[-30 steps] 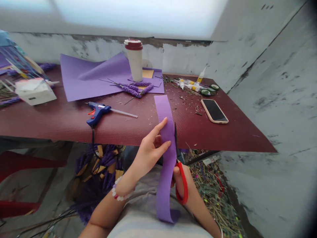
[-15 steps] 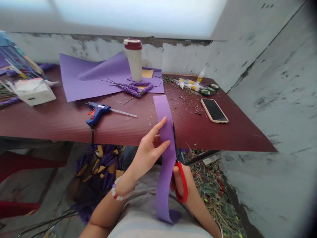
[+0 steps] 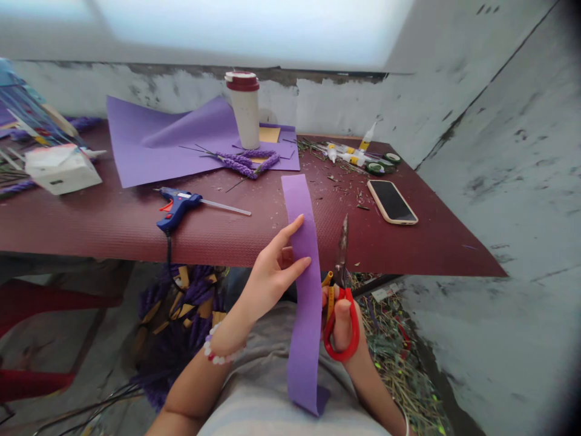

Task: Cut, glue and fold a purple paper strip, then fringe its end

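A long purple paper strip [image 3: 305,315] runs from the table edge down over my lap, its lower end curled. My left hand [image 3: 276,269] pinches the strip near its middle, with thumb and index finger lying on top. To the right of the strip, my right hand [image 3: 347,333] grips red-handled scissors [image 3: 342,248], fingers through the loops. The dark blades look closed, point away from me and stand apart from the paper. A yellow marked strip or stick [image 3: 330,300] also shows at my right fingers; its kind is unclear.
On the table [image 3: 218,236] lie a blue glue gun [image 3: 179,206], a phone [image 3: 393,201], purple flower stems [image 3: 249,162] and purple paper sheets [image 3: 167,139]. A lidded cup [image 3: 246,112], small bottles [image 3: 354,158] and a white box [image 3: 62,169] stand farther back.
My right hand has moved the scissors to the right, away from the strip's edge, and the blades and yellow piece now show. The left hand keeps its place.
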The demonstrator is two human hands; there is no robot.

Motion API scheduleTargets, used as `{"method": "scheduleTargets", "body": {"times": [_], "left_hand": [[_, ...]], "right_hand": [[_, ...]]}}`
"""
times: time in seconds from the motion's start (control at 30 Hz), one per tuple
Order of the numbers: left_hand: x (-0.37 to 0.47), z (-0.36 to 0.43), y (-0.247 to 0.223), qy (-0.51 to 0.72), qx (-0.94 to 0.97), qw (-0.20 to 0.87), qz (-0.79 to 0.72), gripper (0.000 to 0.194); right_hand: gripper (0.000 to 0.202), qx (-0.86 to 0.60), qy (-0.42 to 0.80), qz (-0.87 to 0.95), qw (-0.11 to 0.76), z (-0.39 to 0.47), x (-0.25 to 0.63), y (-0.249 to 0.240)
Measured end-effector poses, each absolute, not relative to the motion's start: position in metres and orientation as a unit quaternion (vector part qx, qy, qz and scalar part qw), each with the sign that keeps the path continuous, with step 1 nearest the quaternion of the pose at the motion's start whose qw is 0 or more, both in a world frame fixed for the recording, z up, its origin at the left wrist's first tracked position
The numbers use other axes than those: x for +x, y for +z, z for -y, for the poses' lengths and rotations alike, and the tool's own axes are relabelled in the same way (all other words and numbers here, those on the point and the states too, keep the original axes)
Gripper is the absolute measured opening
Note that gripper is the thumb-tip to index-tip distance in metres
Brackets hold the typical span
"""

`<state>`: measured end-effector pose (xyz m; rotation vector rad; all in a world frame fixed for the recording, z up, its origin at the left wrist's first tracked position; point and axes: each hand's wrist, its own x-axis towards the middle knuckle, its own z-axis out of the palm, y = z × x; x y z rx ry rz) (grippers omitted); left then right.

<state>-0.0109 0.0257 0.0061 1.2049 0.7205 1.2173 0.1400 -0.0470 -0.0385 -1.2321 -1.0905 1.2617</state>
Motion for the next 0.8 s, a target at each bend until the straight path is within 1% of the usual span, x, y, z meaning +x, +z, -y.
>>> {"method": "scheduleTargets", "body": {"times": [0.1, 0.2, 0.27, 0.37, 0.53, 0.7, 0.8], "left_hand": [[-0.011, -0.031, 0.006, 0.525, 0.538, 0.579, -0.316, 0.071], [-0.012, -0.042, 0.007, 0.529, 0.564, 0.548, -0.319, 0.072], [-0.012, -0.050, 0.010, 0.530, 0.576, 0.536, -0.317, 0.073], [-0.014, -0.058, 0.017, 0.538, 0.592, 0.512, -0.312, 0.073], [-0.016, -0.061, 0.029, 0.556, 0.619, 0.477, -0.284, 0.069], [-0.016, -0.055, 0.036, 0.567, 0.614, 0.476, -0.275, 0.069], [-0.017, -0.051, 0.036, 0.569, 0.605, 0.483, -0.277, 0.070]], "right_hand": [[0.067, -0.485, 0.521, 0.462, 0.529, 0.040, 0.143, -0.034], [0.049, -0.526, 0.442, 0.482, 0.544, 0.030, 0.144, -0.029], [0.041, -0.553, 0.390, 0.495, 0.545, 0.023, 0.145, -0.025], [0.033, -0.558, 0.384, 0.508, 0.532, 0.016, 0.145, -0.017], [0.031, -0.554, 0.390, 0.507, 0.533, 0.012, 0.140, -0.004], [0.035, -0.558, 0.434, 0.452, 0.544, 0.007, 0.136, -0.003], [0.034, -0.542, 0.417, 0.468, 0.561, 0.004, 0.137, -0.004]]}}
